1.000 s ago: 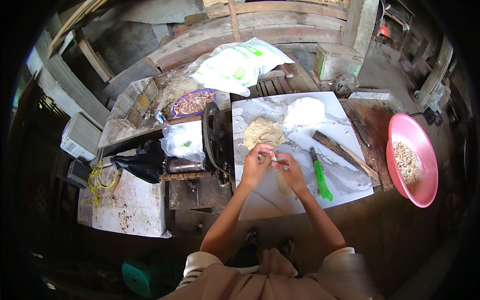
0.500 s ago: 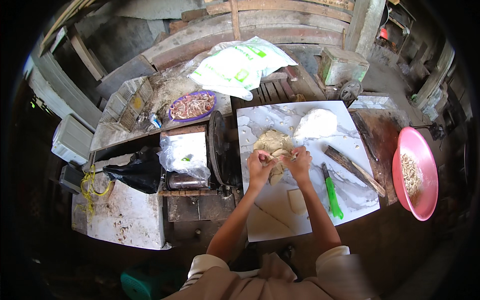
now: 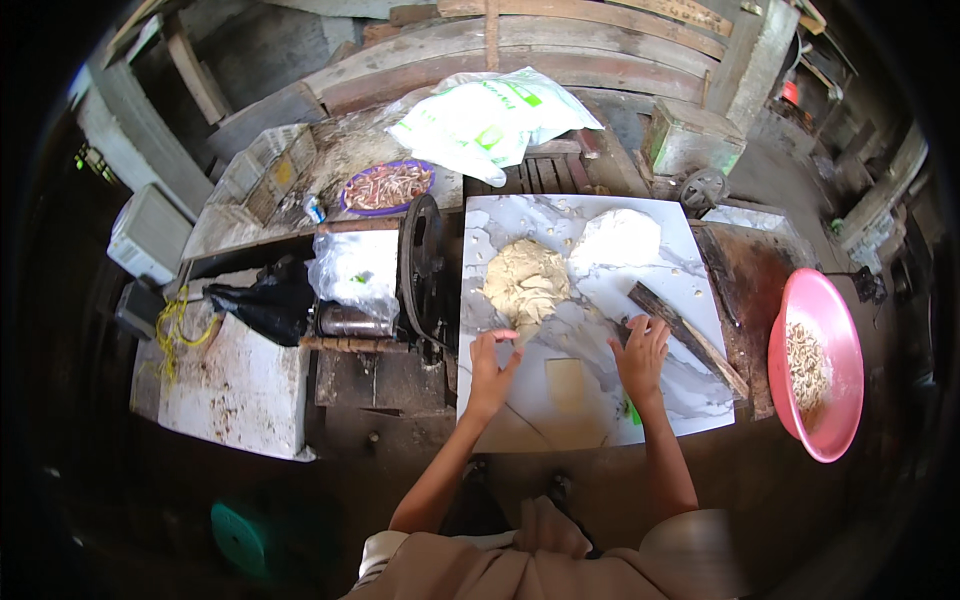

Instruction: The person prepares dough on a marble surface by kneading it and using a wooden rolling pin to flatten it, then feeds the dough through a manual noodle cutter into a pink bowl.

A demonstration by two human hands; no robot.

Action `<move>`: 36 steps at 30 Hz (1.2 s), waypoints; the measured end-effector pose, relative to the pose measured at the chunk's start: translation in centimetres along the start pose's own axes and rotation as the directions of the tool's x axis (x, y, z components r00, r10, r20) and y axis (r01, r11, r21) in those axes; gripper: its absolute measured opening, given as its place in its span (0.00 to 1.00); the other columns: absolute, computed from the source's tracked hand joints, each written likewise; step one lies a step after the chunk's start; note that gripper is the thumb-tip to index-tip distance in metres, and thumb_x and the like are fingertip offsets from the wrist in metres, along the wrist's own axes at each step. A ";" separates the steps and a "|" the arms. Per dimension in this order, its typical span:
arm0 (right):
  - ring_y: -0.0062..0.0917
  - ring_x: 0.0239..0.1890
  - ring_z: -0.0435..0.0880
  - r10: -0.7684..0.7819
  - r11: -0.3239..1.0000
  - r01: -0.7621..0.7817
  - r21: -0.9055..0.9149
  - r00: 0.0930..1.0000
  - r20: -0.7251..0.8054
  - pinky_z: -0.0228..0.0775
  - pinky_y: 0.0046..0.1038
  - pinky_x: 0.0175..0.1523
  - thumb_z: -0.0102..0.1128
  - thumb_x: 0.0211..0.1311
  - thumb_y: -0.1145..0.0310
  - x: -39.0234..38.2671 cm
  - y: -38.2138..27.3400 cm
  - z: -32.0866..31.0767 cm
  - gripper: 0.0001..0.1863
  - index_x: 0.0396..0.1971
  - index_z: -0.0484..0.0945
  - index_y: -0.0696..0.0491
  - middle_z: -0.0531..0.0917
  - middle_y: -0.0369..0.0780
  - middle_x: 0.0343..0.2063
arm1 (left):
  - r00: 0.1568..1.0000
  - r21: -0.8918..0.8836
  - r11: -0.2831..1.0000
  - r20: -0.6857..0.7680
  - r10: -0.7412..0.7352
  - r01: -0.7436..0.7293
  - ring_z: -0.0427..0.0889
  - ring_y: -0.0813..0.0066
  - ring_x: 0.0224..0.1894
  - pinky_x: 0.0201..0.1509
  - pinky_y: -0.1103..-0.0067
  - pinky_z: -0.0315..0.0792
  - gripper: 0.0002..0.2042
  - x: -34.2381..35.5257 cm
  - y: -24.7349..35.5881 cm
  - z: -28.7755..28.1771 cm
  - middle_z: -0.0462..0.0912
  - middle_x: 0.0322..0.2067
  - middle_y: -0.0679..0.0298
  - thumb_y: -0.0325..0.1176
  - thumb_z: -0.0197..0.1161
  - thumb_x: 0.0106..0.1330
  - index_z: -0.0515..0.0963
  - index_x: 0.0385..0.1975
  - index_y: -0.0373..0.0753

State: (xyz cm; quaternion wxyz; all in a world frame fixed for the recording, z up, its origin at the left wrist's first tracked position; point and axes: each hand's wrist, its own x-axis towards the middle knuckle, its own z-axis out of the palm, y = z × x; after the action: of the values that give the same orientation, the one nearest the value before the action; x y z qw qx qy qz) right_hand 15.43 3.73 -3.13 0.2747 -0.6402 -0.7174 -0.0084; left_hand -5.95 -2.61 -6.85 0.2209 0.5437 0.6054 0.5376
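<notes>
just beyond the left hand lies a pale yellow dough mound, lumpy and creased, its narrow tail at that hand; whether it pinches is unclear. the right hand is loosely open above a green-handled knife. beneath both, a grey-veined bench; far ahead, weathered planks.

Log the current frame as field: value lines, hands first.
left hand: at near end of the dough; grip unclear
right hand: open, thumb spread, over the marbled board
green handle: mostly hidden by right arm
also on board: white mound, wood strip, pale flat piece
right of board: pink basin
beyond board: sack
</notes>
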 end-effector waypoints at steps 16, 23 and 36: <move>0.42 0.30 0.80 -0.539 0.838 0.447 0.312 0.762 0.359 0.71 0.39 0.31 0.47 0.58 0.73 -1.4 4.1 -3.5 0.13 0.44 0.66 0.54 0.78 0.50 0.30 | 0.989 0.520 0.846 0.137 0.052 -0.116 0.56 0.61 0.62 0.64 0.64 0.50 0.27 -13.5 7.6 4.9 0.61 0.58 0.56 0.33 0.57 0.58 0.59 0.57 0.37; 0.35 0.17 0.80 -0.759 0.615 0.772 0.160 0.525 0.386 0.70 0.36 0.22 0.46 0.60 0.67 -2.5 1.6 -4.2 0.07 0.30 0.73 0.52 0.78 0.42 0.14 | 0.991 0.643 0.759 0.128 0.022 -0.100 0.54 0.63 0.64 0.65 0.63 0.49 0.30 -14.5 7.8 5.6 0.57 0.61 0.58 0.41 0.54 0.61 0.54 0.61 0.38; 0.32 0.15 0.80 -0.831 0.499 0.855 0.145 0.424 0.360 0.69 0.32 0.19 0.49 0.51 0.71 -2.8 0.0 -2.0 0.04 0.22 0.73 0.53 0.78 0.42 0.11 | 0.995 0.669 0.740 0.095 -0.002 -0.063 0.56 0.64 0.63 0.65 0.64 0.49 0.29 -14.4 7.7 5.7 0.59 0.60 0.59 0.41 0.54 0.61 0.56 0.61 0.38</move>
State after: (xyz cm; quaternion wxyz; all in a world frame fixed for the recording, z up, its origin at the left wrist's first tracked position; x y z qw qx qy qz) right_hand 16.28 0.45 -2.60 0.0677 -0.1913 -0.9784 -0.0405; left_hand 6.60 -14.47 -6.42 0.0285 0.6201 0.7389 0.2620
